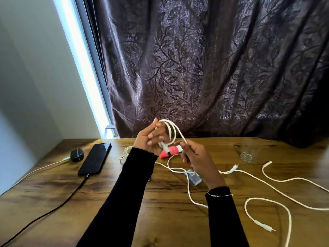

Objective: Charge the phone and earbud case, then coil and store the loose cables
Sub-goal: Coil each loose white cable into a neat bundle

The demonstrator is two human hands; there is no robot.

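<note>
White cable (171, 130) loops upright above the bench (160, 220), its long axis running from 12 to 6 o'clock. Left hand (151, 139) curls its grip around the coil and plug; right hand (193, 155) pinches the strand at 4 o'clock. Phone (95, 158) lies at 9 o'clock, pointing 1 to 7, cabled at its near end, earbud case (76, 154) just beside it.

Wooden desk (53, 202), leaf-patterned curtain (213, 68), bright window (83, 68)
</note>
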